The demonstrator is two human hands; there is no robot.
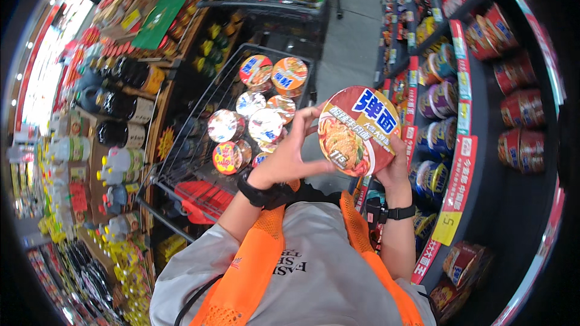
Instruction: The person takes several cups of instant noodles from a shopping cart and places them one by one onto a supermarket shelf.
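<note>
An instant noodle cup (358, 131) with a dark red and gold lid is held up in front of my chest, its lid facing the camera. My right hand (395, 163) grips it from the lower right, the fingers mostly hidden beneath it. My left hand (301, 145) is at its left side, thumb near the lower rim and fingers partly behind the cup; whether they touch it is unclear. Left of my hands, a wire shopping cart (181, 145) holds several noodle cups, among them one with an orange lid (290, 74) and one with a yellow and red lid (226, 157).
Shelves with red price strips (453, 199) curve along the right, bearing red noodle cups (521, 149) and blue ones (437, 136). Left of the cart, wooden shelving holds dark bottles (120, 133) and clear jugs (122, 158). A second loaded cart (272, 4) stands beyond, beside a grey aisle floor (355, 31).
</note>
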